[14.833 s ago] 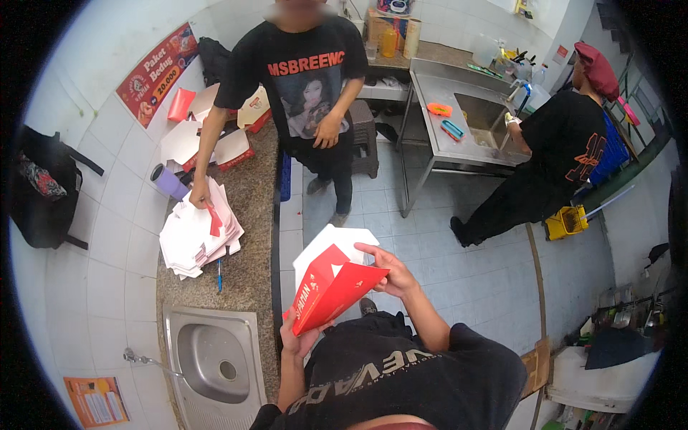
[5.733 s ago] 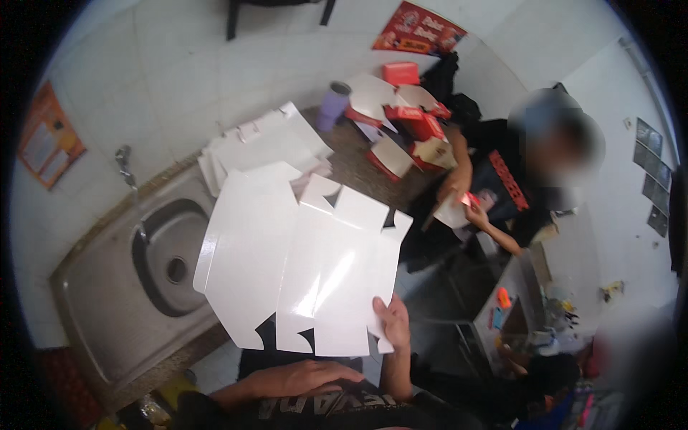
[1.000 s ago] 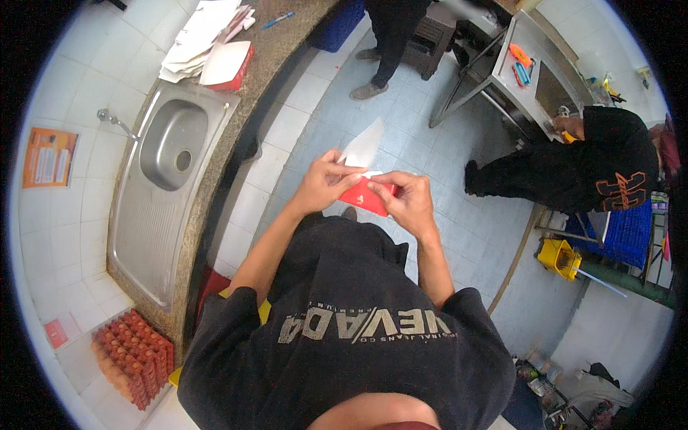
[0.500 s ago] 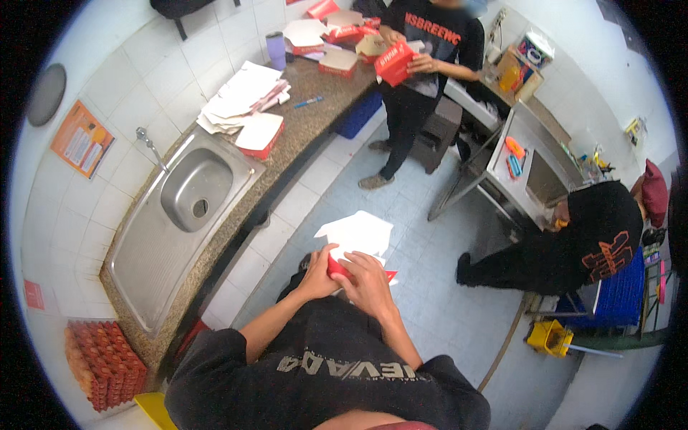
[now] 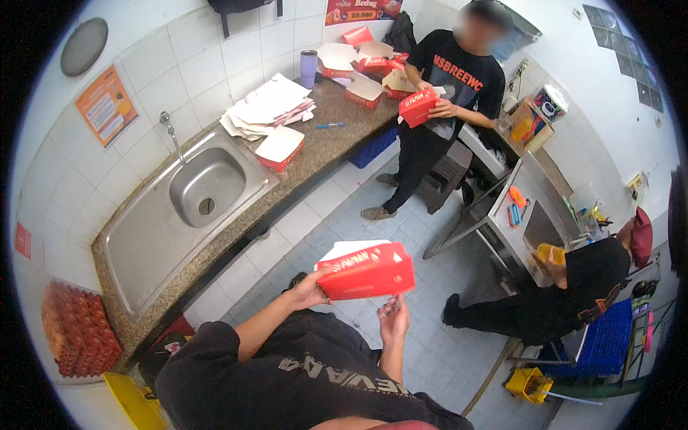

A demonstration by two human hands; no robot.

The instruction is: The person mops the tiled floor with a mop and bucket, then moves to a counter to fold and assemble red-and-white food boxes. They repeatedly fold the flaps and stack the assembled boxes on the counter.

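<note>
My left hand (image 5: 309, 290) grips the left end of a red cardboard food box (image 5: 367, 272), held up in front of my body. The box has a printed red side turned to me, and a white flap shows along its far edge. Below the box's right corner is my right hand (image 5: 393, 319), its fingers loosely bent and apart. One fingertip of it is at or very near the box's lower edge; whether it touches is hard to tell.
A stack of flat white cardboard blanks (image 5: 269, 107) and a folded box (image 5: 281, 147) lie on the counter by the sink (image 5: 208, 190). More boxes (image 5: 364, 89) stand behind, beside a purple tumbler (image 5: 308, 69). One co-worker (image 5: 459, 72) holds a red box; another (image 5: 566, 287) works at a metal table.
The box has been lifted and turned, so its red printed side now faces me instead of white flaps. My right hand has come off it, down and right. My view has tilted up.
</note>
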